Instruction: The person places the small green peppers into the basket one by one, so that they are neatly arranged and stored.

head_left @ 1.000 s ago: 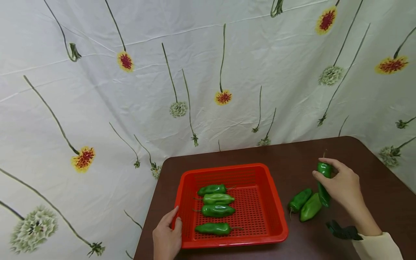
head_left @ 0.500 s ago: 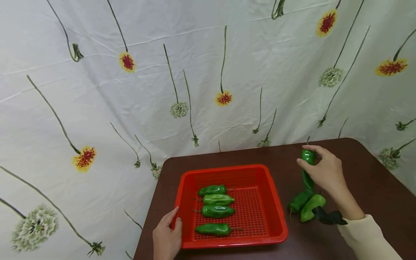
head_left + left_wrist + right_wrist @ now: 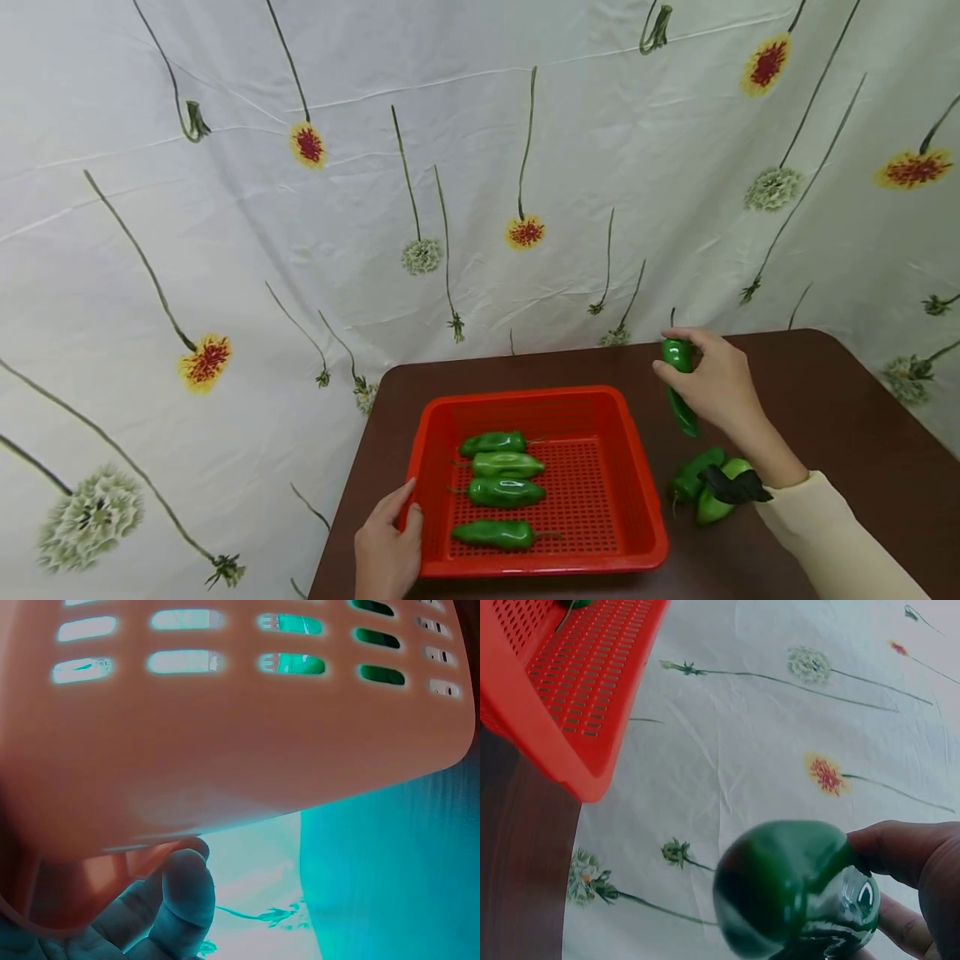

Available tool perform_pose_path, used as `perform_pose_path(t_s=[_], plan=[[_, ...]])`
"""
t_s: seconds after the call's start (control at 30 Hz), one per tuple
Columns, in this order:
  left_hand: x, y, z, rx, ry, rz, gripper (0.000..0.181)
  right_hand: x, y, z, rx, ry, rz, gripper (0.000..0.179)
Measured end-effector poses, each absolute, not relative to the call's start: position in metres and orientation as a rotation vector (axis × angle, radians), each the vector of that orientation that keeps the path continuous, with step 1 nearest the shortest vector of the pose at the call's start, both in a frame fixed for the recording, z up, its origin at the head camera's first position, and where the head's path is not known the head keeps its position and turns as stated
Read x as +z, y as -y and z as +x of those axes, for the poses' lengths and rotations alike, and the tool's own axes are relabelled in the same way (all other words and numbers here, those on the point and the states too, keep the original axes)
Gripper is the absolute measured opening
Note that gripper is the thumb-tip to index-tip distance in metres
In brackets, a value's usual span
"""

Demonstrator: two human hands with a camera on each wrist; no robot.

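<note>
My right hand [image 3: 723, 387] pinches a green pepper [image 3: 678, 357] near its top, stem up, off the table to the right of the red basket [image 3: 540, 567]. In the right wrist view the glossy pepper [image 3: 780, 877] sits between thumb and fingers. My left hand [image 3: 388, 542] grips the left rim of the basket; the left wrist view shows fingertips [image 3: 187, 889] curled at the rim beside the slotted wall [image 3: 225, 742]. Several green peppers lie crosswise in the basket, the nearest pepper [image 3: 495, 534] apart from the others.
On the brown table [image 3: 825, 400], a dark green pepper [image 3: 690, 482] and a lighter pepper [image 3: 712, 507] lie right of the basket, partly behind the wrist's dark band [image 3: 735, 485]. A white flowered cloth [image 3: 480, 167] hangs behind the table.
My right hand has moved left with its pepper, from over the table's right side to nearer the basket. The left hand and the peppers in the basket stay put.
</note>
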State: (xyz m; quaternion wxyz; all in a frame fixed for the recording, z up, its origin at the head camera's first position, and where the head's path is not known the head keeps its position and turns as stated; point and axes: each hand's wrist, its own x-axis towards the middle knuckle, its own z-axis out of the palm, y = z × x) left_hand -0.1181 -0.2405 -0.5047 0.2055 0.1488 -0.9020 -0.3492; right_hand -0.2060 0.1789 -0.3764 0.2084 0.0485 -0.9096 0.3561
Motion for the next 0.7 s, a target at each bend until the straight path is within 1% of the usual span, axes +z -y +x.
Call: perform_pose_path(t_s=[0.33, 0.7], plan=[[-0.504, 0.241, -0.118, -0.995, 2.501, 0.404, 0.035, -0.367, -0.165, -0.215, 1.010, 2.569, 0.257, 0.044], [-0.502, 0.241, -0.118, -1.026, 2.561, 0.466, 0.035, -0.359, -0.147, -0.226, 1.040, 2.620, 0.352, 0.042]])
